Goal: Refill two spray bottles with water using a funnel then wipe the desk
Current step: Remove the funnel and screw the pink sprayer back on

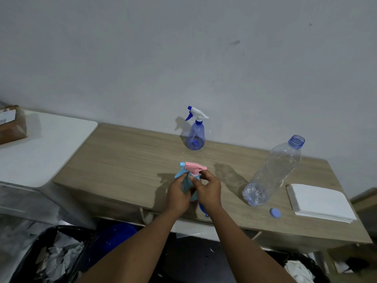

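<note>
A light-blue spray bottle with a pink trigger head stands near the front of the wooden desk. My left hand wraps around its body. My right hand pinches the collar just under the pink head. A second spray bottle, clear blue with a white and blue head, stands at the back by the wall. A big clear water bottle stands uncapped at the right, and its blue cap lies in front of it. A blue funnel peeks out beneath my right wrist, mostly hidden.
A stack of white paper towels lies at the desk's right end. A white table with a brown box adjoins on the left. Bins with crumpled paper and a blue basin sit below the front edge.
</note>
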Tool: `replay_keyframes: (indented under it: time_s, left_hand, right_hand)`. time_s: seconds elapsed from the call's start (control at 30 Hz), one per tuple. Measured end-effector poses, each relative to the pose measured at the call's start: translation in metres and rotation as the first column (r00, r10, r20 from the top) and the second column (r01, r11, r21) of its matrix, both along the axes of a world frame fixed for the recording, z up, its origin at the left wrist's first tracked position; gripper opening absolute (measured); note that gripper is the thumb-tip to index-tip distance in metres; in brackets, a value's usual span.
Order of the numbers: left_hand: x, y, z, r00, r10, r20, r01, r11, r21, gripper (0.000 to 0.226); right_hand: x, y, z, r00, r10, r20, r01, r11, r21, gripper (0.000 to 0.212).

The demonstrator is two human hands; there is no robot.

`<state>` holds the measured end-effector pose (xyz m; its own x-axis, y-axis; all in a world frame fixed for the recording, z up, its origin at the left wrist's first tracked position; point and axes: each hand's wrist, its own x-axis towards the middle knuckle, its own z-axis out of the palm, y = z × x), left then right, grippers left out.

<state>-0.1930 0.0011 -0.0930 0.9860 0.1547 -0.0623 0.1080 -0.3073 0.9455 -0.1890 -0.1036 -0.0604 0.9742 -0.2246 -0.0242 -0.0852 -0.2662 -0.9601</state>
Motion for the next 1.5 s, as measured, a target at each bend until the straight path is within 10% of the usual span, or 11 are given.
replay_keyframes:
  time_s: [0.43, 1.5]
  left_hand:
    - [0.005, 0.007, -0.005, 0.999, -0.038, -0.004, 0.038, 0.999, -0.004, 0.050]
    - [0.014, 0.013, -0.006, 0.996, -0.087, 0.034, 0.086, 0.996, 0.030, 0.050]
  right_hand:
    - [0.008, -0.004, -0.010, 0.999, 0.036, 0.024, -0.036, 0.999, 0.031, 0.047]
    - [0.015, 0.005, -0.009, 0.996, 0.088, -0.029, -0.090, 0.993, -0.077, 0.018]
